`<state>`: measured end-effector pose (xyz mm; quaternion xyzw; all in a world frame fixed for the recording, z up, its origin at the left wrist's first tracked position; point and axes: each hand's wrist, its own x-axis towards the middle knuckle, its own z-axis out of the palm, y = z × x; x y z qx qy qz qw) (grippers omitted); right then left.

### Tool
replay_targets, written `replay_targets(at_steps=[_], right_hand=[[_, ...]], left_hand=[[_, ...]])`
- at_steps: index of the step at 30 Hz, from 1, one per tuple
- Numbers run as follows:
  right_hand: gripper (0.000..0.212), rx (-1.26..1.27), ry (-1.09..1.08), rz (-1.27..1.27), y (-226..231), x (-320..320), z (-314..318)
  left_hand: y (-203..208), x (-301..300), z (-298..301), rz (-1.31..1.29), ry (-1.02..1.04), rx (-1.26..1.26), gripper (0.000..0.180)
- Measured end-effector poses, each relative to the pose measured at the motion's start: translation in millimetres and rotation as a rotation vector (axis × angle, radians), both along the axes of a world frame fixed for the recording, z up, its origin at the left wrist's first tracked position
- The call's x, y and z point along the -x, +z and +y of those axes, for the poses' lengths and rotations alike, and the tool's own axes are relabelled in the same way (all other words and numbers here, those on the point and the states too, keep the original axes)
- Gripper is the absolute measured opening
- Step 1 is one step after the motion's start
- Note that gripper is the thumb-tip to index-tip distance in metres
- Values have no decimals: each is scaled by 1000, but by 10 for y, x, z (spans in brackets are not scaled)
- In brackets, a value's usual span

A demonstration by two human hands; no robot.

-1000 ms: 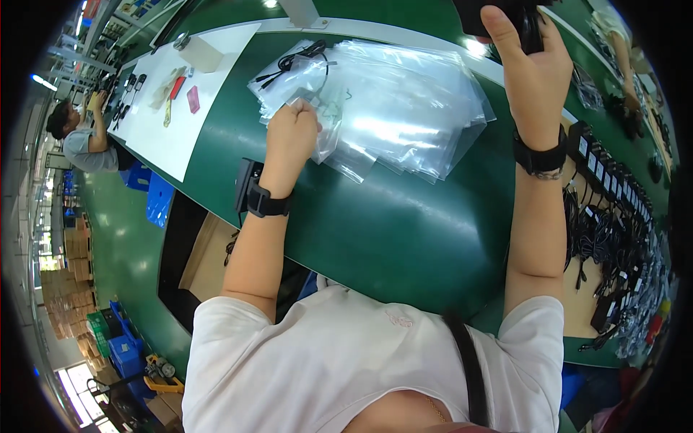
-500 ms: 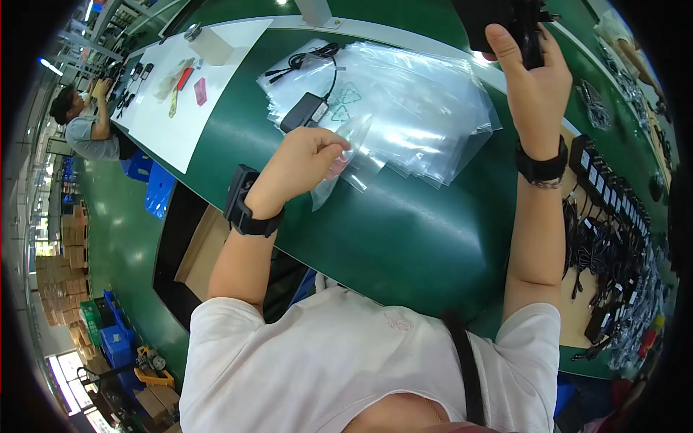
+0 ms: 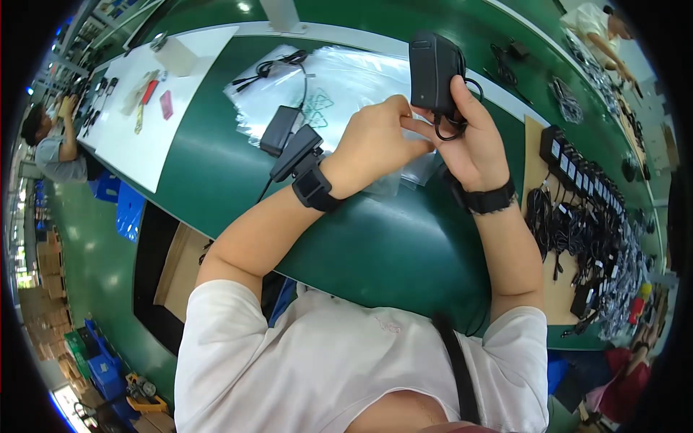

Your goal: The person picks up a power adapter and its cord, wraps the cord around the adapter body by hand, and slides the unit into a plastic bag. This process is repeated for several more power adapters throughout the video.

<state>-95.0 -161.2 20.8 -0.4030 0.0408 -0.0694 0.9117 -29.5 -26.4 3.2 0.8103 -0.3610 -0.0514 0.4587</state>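
Note:
My right hand (image 3: 480, 151) is raised over the table and closed around a black power adapter (image 3: 433, 72), whose black cable (image 3: 455, 136) loops beside the fingers. Close against it, my left hand (image 3: 375, 148) has its fingers drawn together. Clear plastic from a bag (image 3: 384, 185) shows under that hand; the fingers hide where it is gripped. Behind the left wrist lies a pile of flat clear bags (image 3: 354, 68). Another black adapter (image 3: 280, 131) with its cable (image 3: 285, 61) rests on the pile's left side.
A row of black adapters (image 3: 577, 169) with bundled cables (image 3: 559, 227) lies on a cardboard sheet at the right. A white sheet (image 3: 137, 155) at the left holds a red tool (image 3: 149, 92) and a pink block (image 3: 167, 105). Other people work at the far left and far right.
My right hand has brought the adapter left and down toward me. My left hand has moved right to meet it, with the clear bag now mostly hidden. The view has shifted slightly.

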Motion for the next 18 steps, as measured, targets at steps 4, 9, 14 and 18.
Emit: replay_targets(at_steps=[4, 9, 14, 18], right_hand=[[31, 554, -169, 111, -55, 12, -99], [30, 192, -173, 53, -132, -24, -146], [33, 251, -145, -41, 158, 105, -23], [32, 213, -122, 45, -21, 38, 34]], left_hand=[[4, -110, 57, 119, 110, -113, 33], [37, -162, 111, 93, 40, -66, 30], [-7, -119, 122, -33, 103, -118, 33], [-81, 6, 88, -39, 16, 58, 34]])
